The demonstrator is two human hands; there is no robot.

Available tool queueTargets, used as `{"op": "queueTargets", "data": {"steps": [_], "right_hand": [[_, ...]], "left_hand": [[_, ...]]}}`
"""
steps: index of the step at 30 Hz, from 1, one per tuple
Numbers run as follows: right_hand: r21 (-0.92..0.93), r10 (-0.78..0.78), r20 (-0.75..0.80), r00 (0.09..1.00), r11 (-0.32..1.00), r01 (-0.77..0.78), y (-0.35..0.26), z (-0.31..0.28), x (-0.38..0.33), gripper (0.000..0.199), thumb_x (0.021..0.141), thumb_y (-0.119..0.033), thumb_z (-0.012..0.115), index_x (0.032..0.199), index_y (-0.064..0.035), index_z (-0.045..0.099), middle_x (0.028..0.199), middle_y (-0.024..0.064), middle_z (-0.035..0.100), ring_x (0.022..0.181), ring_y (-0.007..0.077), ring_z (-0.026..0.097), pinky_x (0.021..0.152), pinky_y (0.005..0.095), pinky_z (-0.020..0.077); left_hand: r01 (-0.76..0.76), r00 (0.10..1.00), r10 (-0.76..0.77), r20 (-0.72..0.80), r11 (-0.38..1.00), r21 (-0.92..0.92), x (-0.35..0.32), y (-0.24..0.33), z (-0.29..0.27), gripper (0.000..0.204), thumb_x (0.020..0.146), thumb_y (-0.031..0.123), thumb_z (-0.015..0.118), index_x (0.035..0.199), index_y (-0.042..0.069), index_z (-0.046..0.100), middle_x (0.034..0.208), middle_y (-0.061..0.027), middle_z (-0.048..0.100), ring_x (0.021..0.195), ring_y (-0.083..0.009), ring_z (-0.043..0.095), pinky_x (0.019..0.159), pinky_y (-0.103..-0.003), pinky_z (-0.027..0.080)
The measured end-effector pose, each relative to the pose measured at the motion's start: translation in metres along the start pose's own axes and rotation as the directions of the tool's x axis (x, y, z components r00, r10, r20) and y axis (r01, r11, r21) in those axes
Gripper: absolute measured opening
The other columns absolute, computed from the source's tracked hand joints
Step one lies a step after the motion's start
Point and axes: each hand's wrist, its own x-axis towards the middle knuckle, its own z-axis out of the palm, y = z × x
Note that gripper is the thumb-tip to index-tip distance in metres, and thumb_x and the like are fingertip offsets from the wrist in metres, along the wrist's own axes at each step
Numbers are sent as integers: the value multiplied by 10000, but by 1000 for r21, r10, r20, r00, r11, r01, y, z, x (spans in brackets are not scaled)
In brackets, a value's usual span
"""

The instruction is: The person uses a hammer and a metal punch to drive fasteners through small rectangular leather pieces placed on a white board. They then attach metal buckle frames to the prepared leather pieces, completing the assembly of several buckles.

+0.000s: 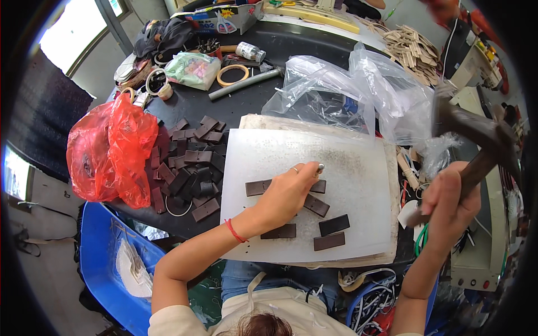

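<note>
My left hand is closed around a small metal tool, perhaps a punch; only its round top shows above my fingers. It is over the white cutting board, among several dark brown and black rectangular strips that look like leather. One black strip lies just above a brown strip at the lower right. Another brown strip is below my wrist. At the right, my right hand grips a hammer by its handle, raised beside the board, its head blurred.
Left of the board lies a pile of similar dark strips, beside a red plastic bag. Clear plastic bags lie behind the board. A grey rod and a tape ring are farther back. A blue bin stands lower left.
</note>
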Motion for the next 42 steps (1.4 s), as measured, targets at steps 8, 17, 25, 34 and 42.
{"op": "queueTargets", "data": {"steps": [8,17,25,34,42], "right_hand": [[-615,56,443,895,745,259,36,18,-9,347,855,-258,722,752,-23,489,555,147,530,485,322,535,463,389,392],[-631,174,406,897,763,138,57,3,-30,326,845,-262,732,774,-13,533,543,130,530,461,295,521,464,371,395],[-616,163,396,904,777,129,53,9,-29,296,835,-242,742,801,-10,562,544,114,518,450,261,509,462,348,390],[-383,93,312,946,923,35,-2,18,-11,228,908,-177,669,835,4,552,537,29,538,439,121,530,425,257,386],[-746,114,450,886,593,303,43,-15,-46,347,861,-280,698,756,-33,480,600,152,567,535,364,567,471,422,418]], "left_hand": [[393,908,-419,18,835,-384,17,2,-8,230,941,73,573,1131,4,462,955,-155,625,857,-240,691,709,-299,556],[387,920,-318,231,834,-393,13,-15,-22,177,965,80,540,1106,-1,468,994,-119,638,972,-183,673,812,-269,543],[256,955,-181,234,901,-351,11,-16,-24,135,962,41,520,1079,-7,474,977,-125,658,982,-190,666,817,-297,533],[-42,977,32,213,998,42,-6,-5,-15,155,915,22,562,1037,-6,471,951,-169,644,867,-384,641,749,-404,515],[353,933,-357,49,882,-313,10,10,-15,198,946,71,570,1096,-15,474,879,-102,642,844,-161,682,712,-260,555]]}}
